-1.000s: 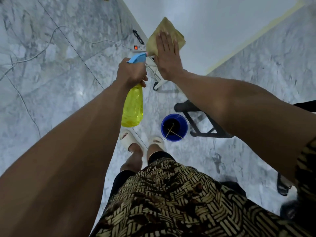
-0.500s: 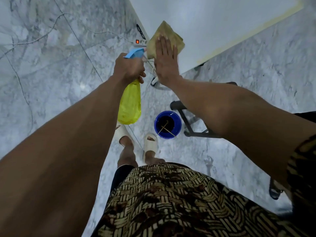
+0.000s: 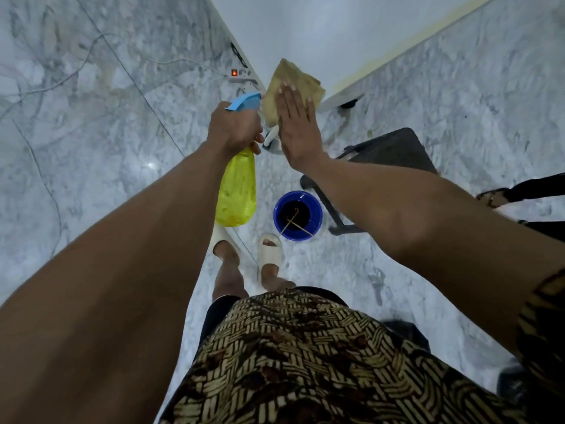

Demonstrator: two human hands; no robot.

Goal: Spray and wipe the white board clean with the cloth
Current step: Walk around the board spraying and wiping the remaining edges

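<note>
Right hand (image 3: 296,127) is flat, fingers straight, pressing a tan folded cloth (image 3: 293,81) against the bottom corner of the big white board (image 3: 321,32). Left hand (image 3: 234,125) has its fingers wrapped round the neck of a yellow plastic spray bottle with a light blue nozzle (image 3: 236,191), just beside the cloth, nozzle towards the board. Down on the grey marble floor (image 3: 76,117) there's a round blue bucket (image 3: 297,216) near the person's pale sandals (image 3: 270,249), and a white power strip with a red light (image 3: 241,75) along the board's edge.
</note>
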